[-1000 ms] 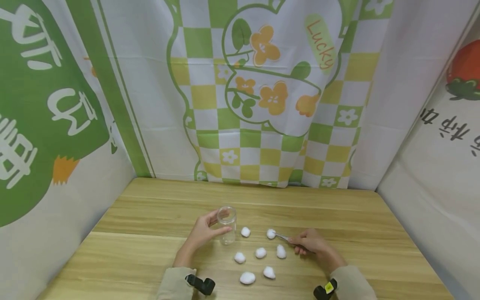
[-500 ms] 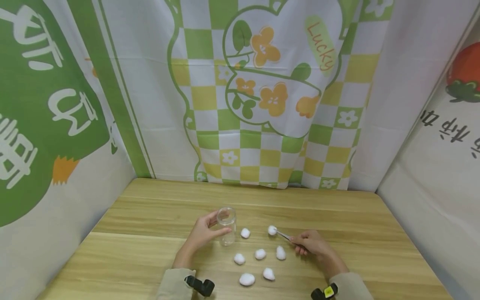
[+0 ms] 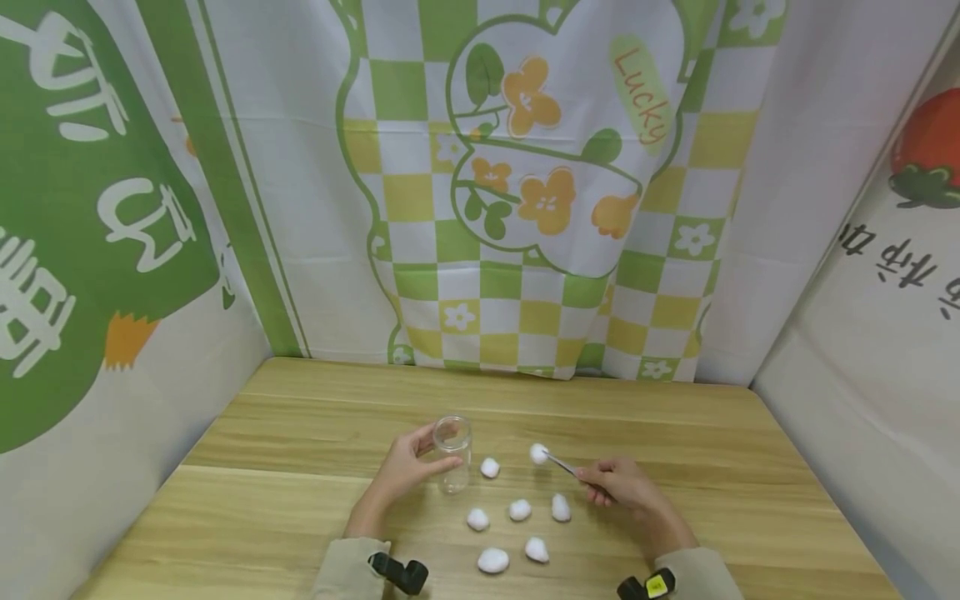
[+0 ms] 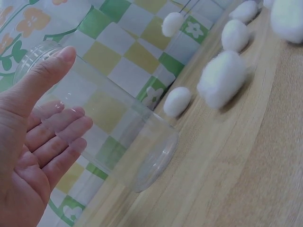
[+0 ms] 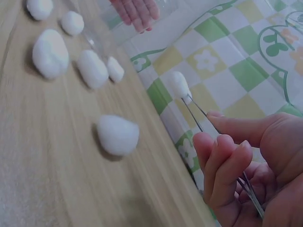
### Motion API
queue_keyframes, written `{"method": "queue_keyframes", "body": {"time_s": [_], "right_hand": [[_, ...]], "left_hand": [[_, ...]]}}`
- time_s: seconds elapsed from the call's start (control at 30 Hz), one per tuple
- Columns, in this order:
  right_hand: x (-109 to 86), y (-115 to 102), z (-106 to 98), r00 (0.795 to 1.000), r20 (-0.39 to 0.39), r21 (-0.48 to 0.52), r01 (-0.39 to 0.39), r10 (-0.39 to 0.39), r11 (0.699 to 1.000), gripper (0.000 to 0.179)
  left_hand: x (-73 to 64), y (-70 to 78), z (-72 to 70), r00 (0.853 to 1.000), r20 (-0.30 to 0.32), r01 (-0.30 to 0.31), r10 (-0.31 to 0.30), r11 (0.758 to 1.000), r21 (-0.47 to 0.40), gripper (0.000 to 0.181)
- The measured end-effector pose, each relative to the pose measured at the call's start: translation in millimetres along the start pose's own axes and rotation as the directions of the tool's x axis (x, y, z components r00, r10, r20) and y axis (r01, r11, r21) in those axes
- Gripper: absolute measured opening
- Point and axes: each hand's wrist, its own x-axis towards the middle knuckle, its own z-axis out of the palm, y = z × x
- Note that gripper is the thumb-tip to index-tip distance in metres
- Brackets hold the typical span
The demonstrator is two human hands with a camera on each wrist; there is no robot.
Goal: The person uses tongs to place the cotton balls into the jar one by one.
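White, fluffy and cotton-like, one ball [image 3: 537, 453] hangs just above a pale wood-grain surface [image 3: 675, 425], pinched in the tips of slim metal tweezers [image 3: 558, 463]. The tweezers are held by a person's right hand [image 3: 618, 483], thumb and fingers closed firmly around the shanks; the tweezer tips stand narrow, with only the ball between them.

The person's left hand [image 3: 405, 460] holds a clear, open-topped jar [image 3: 455, 478] with the thumb on one side and the fingers on the other, spread about the jar's width. The jar stands on the surface, roughly upright, and no ball shows inside it.

What has just changed: a second ago this ball was down at the level of the others, with the tweezers at its edge. Now it has risen and drifted slightly towards the jar, while the jar and left hand have stayed almost where they were. For the work in hand, that suggests the pick-up of this ball has succeeded and the grip is good; the ball is in the air, apart from the jar.

Six more balls lie on the surface. One, the near-jar ball [image 3: 489, 467], sits just to the right of the jar; three form a loose row closer to the person, and two lie closer still.
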Motion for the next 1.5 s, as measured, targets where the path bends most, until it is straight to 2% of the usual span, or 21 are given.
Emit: {"method": "queue_keyframes", "body": {"time_s": [0.6, 1.03, 1.3, 1.5], "right_hand": [[-1.1, -27.1, -0.1, 0.996, 0.040, 0.005, 0.080, -0.081, 0.997, 0.024], [-3.5, -40.3, -0.3, 0.993, 0.052, -0.002, 0.103, -0.102, 0.995, 0.024], [-2.8, -51.7, 4.5, 0.989, 0.055, 0.009, 0.137, -0.137, 0.991, 0.025], [-1.2, -58.1, 10.5, 0.988, 0.058, 0.015, 0.144, -0.145, 0.989, 0.025]], "left_hand": [[-0.7, 0.6, -0.3, 1.000, -0.001, -0.012, 0.012, 1.000, 0.004, 0.062], [-1.2, 1.4, -0.5, 1.000, 0.002, -0.022, 0.022, 1.000, 0.003, 0.062], [-1.9, 2.5, -0.2, 1.000, -0.017, -0.021, 0.021, 1.000, -0.007, 0.063], [-2.2, 2.1, -0.4, 1.000, -0.003, -0.030, 0.030, 1.000, 0.003, 0.063]]}}
